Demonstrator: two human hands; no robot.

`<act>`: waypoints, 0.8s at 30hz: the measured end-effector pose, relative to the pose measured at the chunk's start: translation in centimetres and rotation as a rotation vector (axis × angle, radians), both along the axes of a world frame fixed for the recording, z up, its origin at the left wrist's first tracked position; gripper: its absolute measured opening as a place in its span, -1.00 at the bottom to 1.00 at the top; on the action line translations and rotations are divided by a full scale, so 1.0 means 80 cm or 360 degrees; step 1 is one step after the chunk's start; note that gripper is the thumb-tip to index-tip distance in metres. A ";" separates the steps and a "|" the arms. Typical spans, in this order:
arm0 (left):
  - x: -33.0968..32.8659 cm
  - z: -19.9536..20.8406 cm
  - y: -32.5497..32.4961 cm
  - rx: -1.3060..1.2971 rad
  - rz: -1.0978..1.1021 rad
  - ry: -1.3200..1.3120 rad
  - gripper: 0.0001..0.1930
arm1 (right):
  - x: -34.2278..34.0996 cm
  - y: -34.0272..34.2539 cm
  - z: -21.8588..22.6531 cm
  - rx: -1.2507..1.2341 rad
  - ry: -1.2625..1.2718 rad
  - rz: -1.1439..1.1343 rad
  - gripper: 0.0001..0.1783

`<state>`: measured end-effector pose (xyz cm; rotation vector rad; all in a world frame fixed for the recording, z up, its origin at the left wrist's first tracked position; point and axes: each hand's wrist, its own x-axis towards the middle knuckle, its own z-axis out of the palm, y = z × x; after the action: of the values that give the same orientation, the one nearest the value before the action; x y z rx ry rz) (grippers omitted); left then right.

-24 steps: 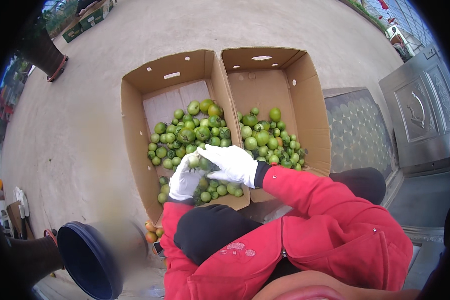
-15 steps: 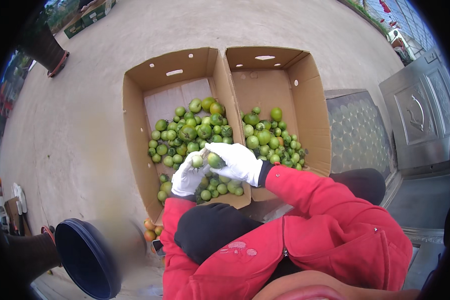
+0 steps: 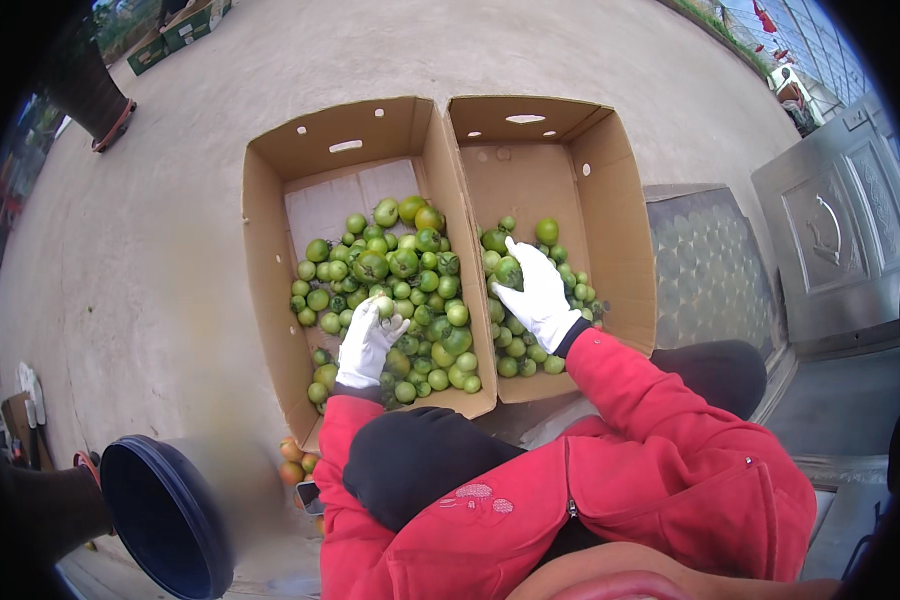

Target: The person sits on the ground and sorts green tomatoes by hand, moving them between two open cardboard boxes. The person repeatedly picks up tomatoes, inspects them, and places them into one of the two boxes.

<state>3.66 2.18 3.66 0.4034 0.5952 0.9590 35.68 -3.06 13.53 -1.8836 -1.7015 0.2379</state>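
Two cardboard boxes stand side by side before me, each with green tomatoes in it. Over the left box [image 3: 266, 250], my left hand [image 3: 368, 345], in a white glove, is closed around a small pale green tomato [image 3: 384, 307]. My right hand [image 3: 540, 296], gloved too, holds a larger green tomato [image 3: 508, 271] between thumb and fingers over the right box [image 3: 620, 230]. A pile of tomatoes [image 3: 372, 266] fills the near and middle part of the left box. In the right box the pile is smaller and partly hidden by my right hand.
Left of my knee stands a dark blue bucket [image 3: 160, 520]. Reddish tomatoes [image 3: 291, 472] and a phone [image 3: 310, 494] lie between it and me. A patterned mat [image 3: 715, 270] and a metal door [image 3: 835, 220] are at the right. A plant pot [image 3: 90, 95] stands far left.
My hands, close together over the left box before, have moved apart. The right one has carried its tomato over to the right box; the left one stays over the left box with its tomato.
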 end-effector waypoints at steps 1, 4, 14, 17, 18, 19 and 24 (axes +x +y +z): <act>0.000 0.002 -0.001 0.0007 -0.0023 -0.0028 -0.65 | -0.003 -0.003 -0.003 0.0054 -0.0040 -0.0027 -0.16; -0.005 0.006 -0.004 0.0049 -0.0102 -0.0074 -0.72 | -0.023 0.003 0.020 0.0265 -0.0008 0.0061 -0.26; 0.015 0.026 -0.011 0.0272 -0.0517 0.0126 -0.64 | -0.115 0.009 0.016 0.0079 0.0070 0.1167 -0.30; -0.006 -0.009 -0.017 0.0445 -0.0647 0.0049 -0.69 | -0.135 0.013 0.041 -0.0496 0.0134 0.1292 -0.38; -0.001 0.001 -0.017 0.0392 -0.0665 0.0037 -0.71 | -0.132 0.015 0.047 -0.0589 0.0108 0.1264 -0.41; 0.003 0.007 -0.018 0.0339 -0.0683 0.0026 -0.72 | -0.130 0.015 0.048 -0.0681 0.0083 0.1237 -0.44; -0.006 -0.001 0.009 0.0533 0.0516 0.0958 -0.75 | -0.127 0.003 0.001 -0.0058 -0.0015 0.1120 -0.44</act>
<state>3.19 2.86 3.56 0.9330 1.0715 1.2607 25.50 -2.82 13.61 -1.2364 -2.3210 0.5306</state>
